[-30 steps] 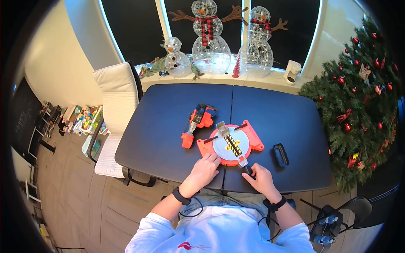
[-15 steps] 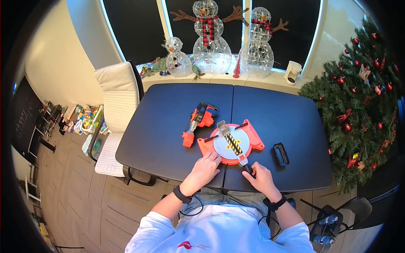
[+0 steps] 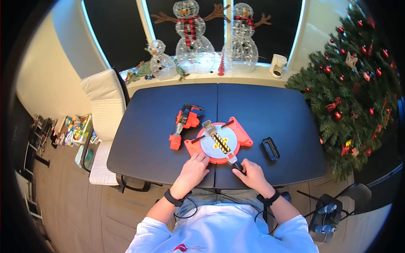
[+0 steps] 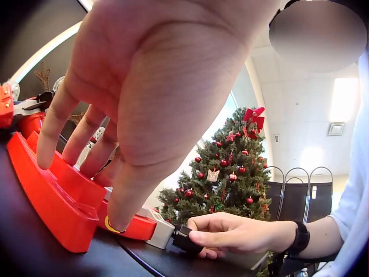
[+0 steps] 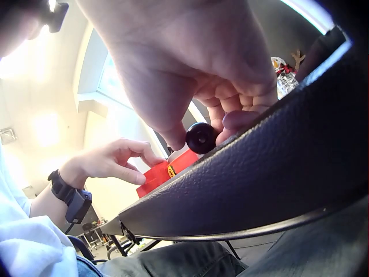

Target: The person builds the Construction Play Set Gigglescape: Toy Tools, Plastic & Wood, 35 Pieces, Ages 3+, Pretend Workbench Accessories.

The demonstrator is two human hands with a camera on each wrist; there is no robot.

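Observation:
A red toy base with a grey disc [image 3: 209,148] lies near the table's front edge, a yellow-and-black striped arm [image 3: 221,143] across it. The left hand [image 3: 193,172] rests its fingertips on the base's near left edge; in the left wrist view its fingers [image 4: 86,133] extend over the red part [image 4: 57,196]. With thumb and fingers, the right hand [image 3: 253,175] pinches the black handle [image 3: 238,166] at the arm's near end. The right wrist view shows the handle's round end [image 5: 201,138] between thumb and fingers.
A red-and-black toy saw [image 3: 184,122] lies behind and left of the base. On the right is a black oval ring piece [image 3: 270,149]. A white chair [image 3: 103,114] stands left of the blue table [image 3: 143,126], a decorated tree [image 3: 341,92] at its right.
The head view has shifted, so the whole scene sits further left in it. Both hands keep their places on the base and the handle.

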